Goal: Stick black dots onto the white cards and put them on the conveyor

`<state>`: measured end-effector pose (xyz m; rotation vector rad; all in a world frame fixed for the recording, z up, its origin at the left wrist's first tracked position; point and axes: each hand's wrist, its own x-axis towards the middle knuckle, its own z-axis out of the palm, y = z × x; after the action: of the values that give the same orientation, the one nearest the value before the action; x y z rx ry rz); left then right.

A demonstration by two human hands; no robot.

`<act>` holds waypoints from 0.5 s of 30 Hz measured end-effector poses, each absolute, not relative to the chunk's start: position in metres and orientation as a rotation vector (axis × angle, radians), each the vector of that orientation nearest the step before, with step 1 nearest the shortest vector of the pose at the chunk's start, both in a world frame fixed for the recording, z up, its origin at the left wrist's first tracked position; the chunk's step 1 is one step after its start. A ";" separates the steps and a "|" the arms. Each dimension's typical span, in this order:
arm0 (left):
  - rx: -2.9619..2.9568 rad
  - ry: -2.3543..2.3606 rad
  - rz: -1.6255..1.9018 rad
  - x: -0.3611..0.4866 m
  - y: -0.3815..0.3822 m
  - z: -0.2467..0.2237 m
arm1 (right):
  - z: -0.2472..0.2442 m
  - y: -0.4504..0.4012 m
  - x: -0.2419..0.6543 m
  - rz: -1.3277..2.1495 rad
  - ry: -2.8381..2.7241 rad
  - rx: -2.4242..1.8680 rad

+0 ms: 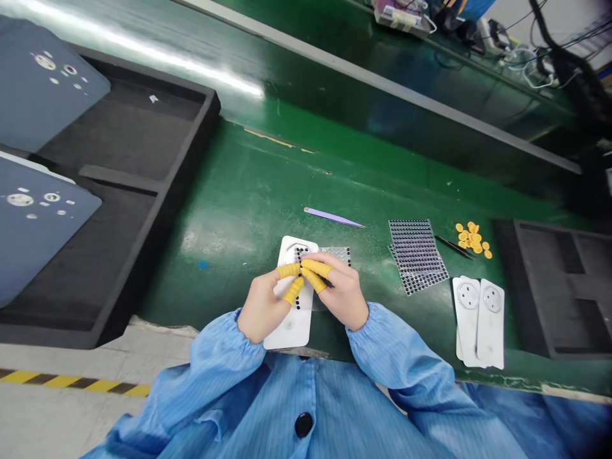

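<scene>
My left hand [268, 305] and my right hand [343, 292] meet over a white plate [291, 335] that lies at the table's front edge. Yellow finger cots cover the thumb and forefinger tips of both. Between the closed fingertips is a clear sheet of small black round pads [340, 253], which lies partly across the plate and reaches out to the right behind my right hand. My fingers hide the spot where they grip it. Beyond the hands rests a pair of purple tweezers [333, 217].
Two sheets of black pads [417, 254], black tweezers [455, 247], yellow finger cots [473, 237] and stacked white plates [490, 328] lie right. A black foam tray [540, 287] stands farther right. Another black tray [191, 153], with blue-grey panels [43, 223], fills the left.
</scene>
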<state>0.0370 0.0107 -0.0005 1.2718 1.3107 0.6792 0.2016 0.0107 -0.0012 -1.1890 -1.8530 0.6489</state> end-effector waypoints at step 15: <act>1.221 1.465 0.844 -0.001 -0.006 0.016 | 0.005 0.013 0.197 0.419 -1.678 -1.254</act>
<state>-0.0006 -0.0062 0.0164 1.2207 1.4649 0.8445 0.1967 0.0129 0.0047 -1.2545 -1.6778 0.4193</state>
